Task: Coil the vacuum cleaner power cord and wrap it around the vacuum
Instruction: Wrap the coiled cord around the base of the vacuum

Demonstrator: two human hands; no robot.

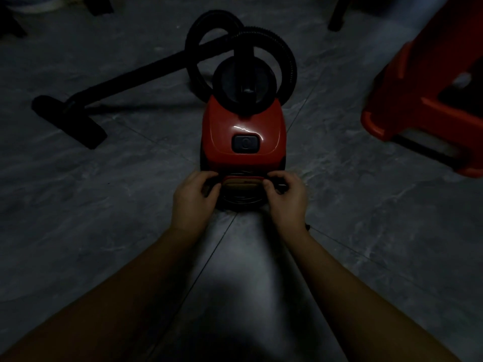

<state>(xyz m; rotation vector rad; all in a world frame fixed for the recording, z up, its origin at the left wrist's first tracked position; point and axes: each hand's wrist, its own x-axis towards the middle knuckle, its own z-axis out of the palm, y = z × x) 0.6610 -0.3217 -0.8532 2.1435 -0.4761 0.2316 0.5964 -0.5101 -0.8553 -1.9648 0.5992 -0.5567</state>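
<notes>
My left forearm [125, 283] and right forearm [347, 278] reach forward and down over the grey marbled tile floor [104, 231], in dim light. My left hand [194, 190] and right hand [286, 194] sit at the two sides of the near end of the red canister vacuum cleaner [243, 121], which stands on the floor straight ahead of me.

The fingers of both hands are curled in tight. Each hand grips a stretch of the black power cord [240, 201], the left at the left corner of the machine and the right at the right corner. The cord lies in dark loops round the near end of the vacuum, passing under a pale tan panel [241, 186] between my hands. It is too dark to count the loops.

Further along the red top is a dark rounded square button [245, 143] with a streak of light above it. Beyond that is a round black cap [244, 84], from which a black ribbed hose [287, 56] rises and curls in two big loops. A black straight tube [136, 74] runs from the hose to the left and ends in a black flat floor nozzle [70, 121] lying on the tiles, well apart from my hands.

To the right stands a red plastic stool [423, 100], blurred. At the far edge are dark furniture legs [337, 14].
</notes>
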